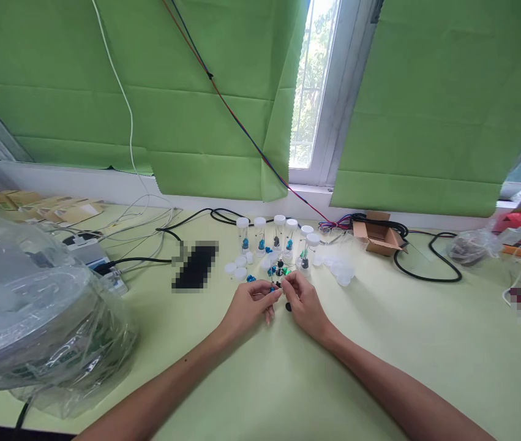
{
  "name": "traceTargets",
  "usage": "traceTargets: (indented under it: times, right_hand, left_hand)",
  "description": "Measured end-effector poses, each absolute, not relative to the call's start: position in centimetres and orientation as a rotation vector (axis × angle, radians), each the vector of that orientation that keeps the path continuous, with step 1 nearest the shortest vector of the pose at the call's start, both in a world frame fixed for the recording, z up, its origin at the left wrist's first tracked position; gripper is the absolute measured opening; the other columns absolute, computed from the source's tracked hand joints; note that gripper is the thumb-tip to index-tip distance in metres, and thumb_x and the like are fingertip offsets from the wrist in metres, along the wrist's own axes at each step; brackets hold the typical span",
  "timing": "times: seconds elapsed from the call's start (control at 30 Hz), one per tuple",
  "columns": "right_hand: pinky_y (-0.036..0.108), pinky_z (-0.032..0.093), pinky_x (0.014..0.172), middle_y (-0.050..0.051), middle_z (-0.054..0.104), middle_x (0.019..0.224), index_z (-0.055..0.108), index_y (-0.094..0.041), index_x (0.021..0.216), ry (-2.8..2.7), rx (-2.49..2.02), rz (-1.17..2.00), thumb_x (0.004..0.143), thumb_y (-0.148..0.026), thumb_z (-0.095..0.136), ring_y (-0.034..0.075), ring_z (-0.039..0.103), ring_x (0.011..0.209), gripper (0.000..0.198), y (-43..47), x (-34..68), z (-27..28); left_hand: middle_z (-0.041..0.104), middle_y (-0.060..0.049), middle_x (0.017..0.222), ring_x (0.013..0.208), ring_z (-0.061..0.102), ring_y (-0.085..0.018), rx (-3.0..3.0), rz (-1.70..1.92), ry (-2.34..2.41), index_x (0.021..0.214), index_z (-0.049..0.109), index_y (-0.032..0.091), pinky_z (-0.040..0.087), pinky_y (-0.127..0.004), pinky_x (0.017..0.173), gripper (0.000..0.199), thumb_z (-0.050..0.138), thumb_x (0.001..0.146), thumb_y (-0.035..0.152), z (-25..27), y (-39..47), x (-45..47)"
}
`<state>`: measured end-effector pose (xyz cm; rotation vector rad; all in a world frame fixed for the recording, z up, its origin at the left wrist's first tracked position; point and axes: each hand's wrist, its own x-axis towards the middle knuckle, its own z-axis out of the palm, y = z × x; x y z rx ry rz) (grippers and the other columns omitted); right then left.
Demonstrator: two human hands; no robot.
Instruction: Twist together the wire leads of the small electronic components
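Observation:
My left hand point(250, 301) is closed in a pinch on a small blue piece point(272, 289) with a thin upright stem, near the middle of the table. Close against it, my right hand point(307, 304) has its thumb and fingertips pressed together; what lies between them is too small to make out. A round black piece point(288, 307) shows just under the right fingers. Beyond the hands lie loose black pieces point(280, 264), a green piece point(286, 271) and another blue piece point(251, 278). Several clear tubes with white caps point(279, 219) stand behind, with blue or dark pieces inside.
White round caps point(240, 274) lie left of the tubes, translucent cups point(343, 273) right. Farther right are an open cardboard box point(377, 237) and a black cable point(444, 280). A plastic-wrapped bulky object point(49, 318) fills the left side. A dark blurred rectangle point(196, 267) lies nearby.

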<state>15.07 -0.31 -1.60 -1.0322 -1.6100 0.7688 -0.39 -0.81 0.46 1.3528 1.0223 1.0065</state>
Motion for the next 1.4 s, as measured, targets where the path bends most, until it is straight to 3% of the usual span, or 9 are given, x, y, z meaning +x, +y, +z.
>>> traceTargets:
  times: [0.13,0.33,0.73,1.4]
  right_hand:
    - [0.027,0.043,0.062,-0.001,0.054,0.073,0.049,-0.022,0.08,-1.613,-1.011,0.781,0.095,-0.033,0.044,0.015,0.051,0.066,0.02,-0.4,15.0,-1.6]
    - [0.029,0.046,0.067,0.001,0.059,0.077,0.052,-0.021,0.082,-1.646,-0.987,0.783,0.095,-0.031,0.045,0.016,0.056,0.072,0.018,-0.5,15.0,-1.5]
    - [0.028,0.046,0.068,0.001,0.056,0.078,0.056,-0.019,0.082,-1.674,-0.926,0.754,0.093,-0.029,0.051,0.015,0.053,0.073,0.016,-0.5,15.0,-1.5]
    - [0.028,0.047,0.07,0.002,0.056,0.081,0.059,-0.019,0.082,-1.663,-0.888,0.83,0.092,-0.028,0.054,0.016,0.053,0.076,0.014,-0.5,15.1,-1.4]
  left_hand:
    - [0.064,-0.003,0.07,0.049,0.058,-0.011,1.285,1.001,0.97,0.081,0.069,0.014,0.05,-0.025,0.046,0.036,0.069,0.075,0.049,0.5,-0.7,-0.3]
    - [0.062,-0.002,0.058,0.052,0.062,-0.013,1.147,0.974,0.928,0.081,0.069,0.011,0.052,-0.024,0.05,0.039,0.067,0.077,0.049,0.5,-0.7,-0.2]
    - [0.058,-0.001,0.045,0.032,0.047,-0.008,1.124,0.986,1.009,0.083,0.07,0.009,0.035,-0.019,0.036,0.043,0.063,0.08,0.051,-0.6,-0.7,0.2]
    - [0.058,-0.001,0.041,0.029,0.044,-0.007,1.155,1.0,1.059,0.065,0.056,0.014,0.03,-0.017,0.035,0.039,0.053,0.087,0.046,-1.0,-1.0,0.9]
